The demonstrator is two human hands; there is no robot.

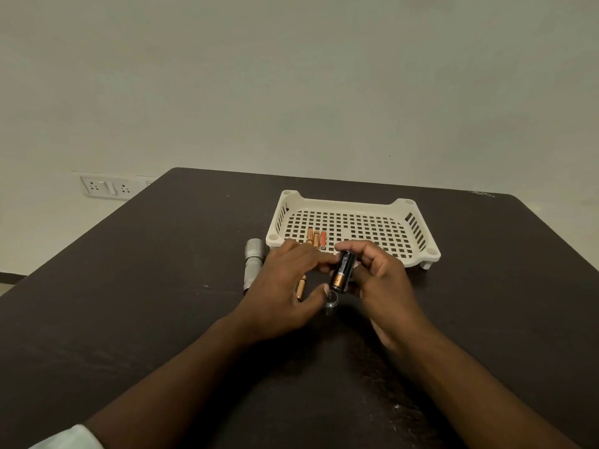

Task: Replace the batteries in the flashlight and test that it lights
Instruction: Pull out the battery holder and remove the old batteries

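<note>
Dark matte table [162, 286] with a scuffed, slightly speckled top, pushed up to a plain pale wall. Sitting on it toward the far side: a cream plastic tray [418, 228] with a square-hole grid floor, slotted sides and stubby feet, holding three slim batteries [316, 238] side by side near its front left corner, two coppery, one more orange. Just left of the tray, a silver metal flashlight body [252, 264], ribbed cylinder, lying flat with its wide head pointing away. Right hand [379, 280] curled around a black battery holder [343, 272], chunky cylinder with a copper-and-black cell showing, tilted a bit and held above the table. Left hand [285, 286] with fingertips meeting the holder's side and thumb near its lower end, looks like a light pinch. Under the hands, one loose copper battery [301, 288] lying on the table, plus a small round silver cap [332, 301] right beneath the holder. White wall socket [103, 187] back left.
</note>
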